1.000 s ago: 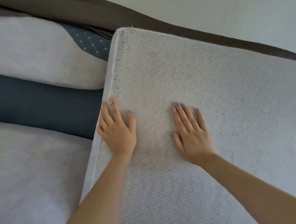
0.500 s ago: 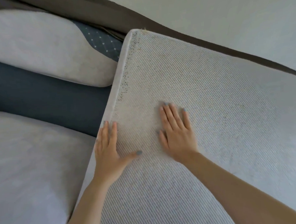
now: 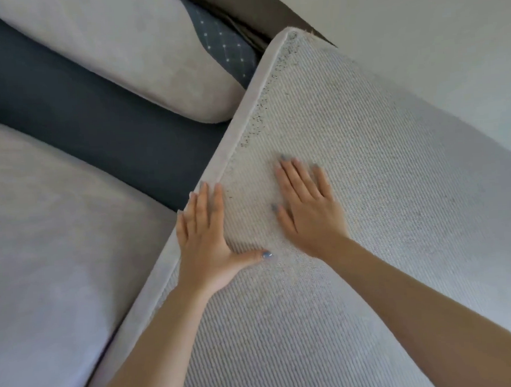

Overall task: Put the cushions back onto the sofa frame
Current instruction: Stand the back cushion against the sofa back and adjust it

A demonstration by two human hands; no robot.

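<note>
Cushion (image 3: 380, 172), ribbed: left hand (image 3: 209, 246) has slid onto its 9 o'clock edge, right hand (image 3: 308, 208) flat, both open-fingered; seating likely underway.

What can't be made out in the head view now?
1. Head view: whatever lies under the ribbed light-grey seat cushion, hidden by the cushion itself.
2. Head view: that cushion's right and near ends, cut off by the picture edges.
3. Head view: most of the dotted dark-blue fabric, covered by the smooth grey back cushion.
</note>
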